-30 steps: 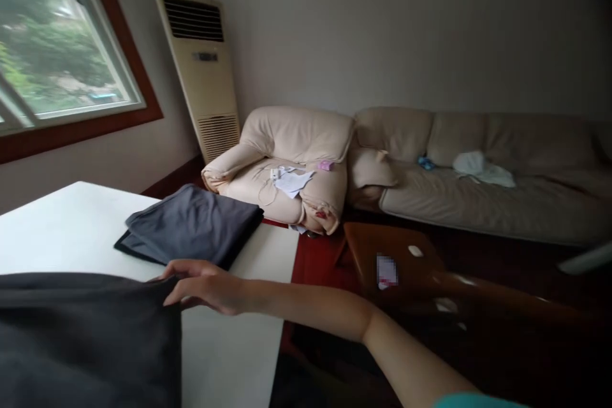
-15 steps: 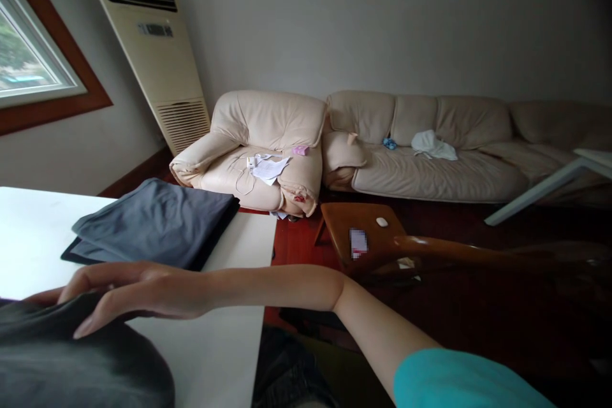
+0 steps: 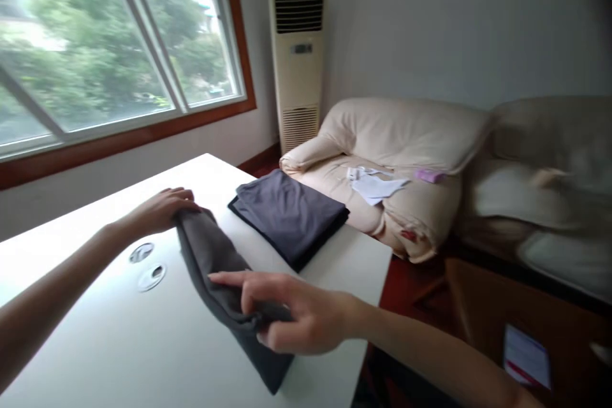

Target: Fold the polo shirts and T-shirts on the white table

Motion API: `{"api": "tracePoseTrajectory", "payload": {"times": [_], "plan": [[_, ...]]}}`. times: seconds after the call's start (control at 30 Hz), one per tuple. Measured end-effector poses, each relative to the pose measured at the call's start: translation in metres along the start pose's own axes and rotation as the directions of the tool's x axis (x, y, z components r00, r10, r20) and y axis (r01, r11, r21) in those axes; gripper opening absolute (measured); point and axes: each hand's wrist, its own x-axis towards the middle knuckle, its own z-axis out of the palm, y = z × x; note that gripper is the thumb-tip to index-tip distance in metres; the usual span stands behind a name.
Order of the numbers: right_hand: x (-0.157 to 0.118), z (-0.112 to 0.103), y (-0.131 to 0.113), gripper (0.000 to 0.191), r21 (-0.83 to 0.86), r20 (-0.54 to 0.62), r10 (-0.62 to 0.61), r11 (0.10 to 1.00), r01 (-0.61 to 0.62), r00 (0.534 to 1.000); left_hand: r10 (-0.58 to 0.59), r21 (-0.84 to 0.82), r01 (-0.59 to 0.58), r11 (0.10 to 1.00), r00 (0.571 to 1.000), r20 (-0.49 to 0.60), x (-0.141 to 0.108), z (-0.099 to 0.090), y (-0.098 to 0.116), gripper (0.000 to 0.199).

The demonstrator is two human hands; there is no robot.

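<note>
A folded dark grey garment (image 3: 210, 248) is held up a little over the white table, tilted, with its lower corner hanging at the front. My left hand (image 3: 167, 209) grips its far upper end, the fingers curled over the edge. At the near end my right hand (image 3: 299, 312) pinches a corner between thumb and fingers, the index finger stretched along the cloth. Just beyond, a flat stack of folded grey and black clothes (image 3: 291, 210) lies on the table. What kind of garment I hold cannot be made out.
The white table (image 3: 182, 344) has two round cable-hole fittings (image 3: 152, 276) left of the garment. Past its right edge are a cream armchair (image 3: 406, 127) with papers on it and a brown wooden chair (image 3: 482, 306). An air conditioner (image 3: 299, 64) stands by the window.
My view has swung left toward the window. My left hand has come into sight, and the dark grey garment now appears between both hands, narrower and beside the stack.
</note>
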Motion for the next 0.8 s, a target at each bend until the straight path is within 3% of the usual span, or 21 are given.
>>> {"api": "tracePoseTrajectory", "payload": {"times": [0.1, 0.23, 0.37, 0.5, 0.63, 0.8], "plan": [[0.001, 0.012, -0.006, 0.024, -0.098, 0.067, 0.003, 0.995, 0.003, 0.998, 0.032, 0.035, -0.033, 0.999, 0.999, 0.032, -0.025, -0.015, 0.002, 0.033], [-0.001, 0.016, -0.016, 0.024, -0.029, -0.012, 0.030, 0.999, -0.031, 0.999, 0.053, 0.048, -0.051, 0.998, 0.998, -0.047, -0.022, -0.032, -0.002, 0.035], [-0.007, -0.004, -0.035, 0.013, 0.104, -0.163, -0.029, 0.994, 0.046, 0.986, 0.046, 0.124, -0.021, 0.992, 0.979, -0.199, 0.007, -0.066, -0.012, 0.024], [0.001, -0.030, -0.064, 0.009, 0.036, -0.281, -0.118, 0.990, 0.133, 0.952, 0.042, 0.142, 0.000, 0.990, 0.954, -0.296, 0.051, -0.108, -0.019, 0.015], [0.017, -0.048, -0.088, 0.007, -0.101, -0.270, -0.153, 0.986, 0.130, 0.951, -0.034, 0.117, 0.078, 0.990, 0.940, -0.339, 0.085, -0.136, -0.026, 0.010], [0.027, -0.062, -0.096, 0.010, -0.156, -0.271, -0.181, 0.978, 0.142, 0.945, -0.153, 0.087, 0.194, 0.977, 0.926, -0.346, 0.103, -0.154, -0.029, 0.007]]}}
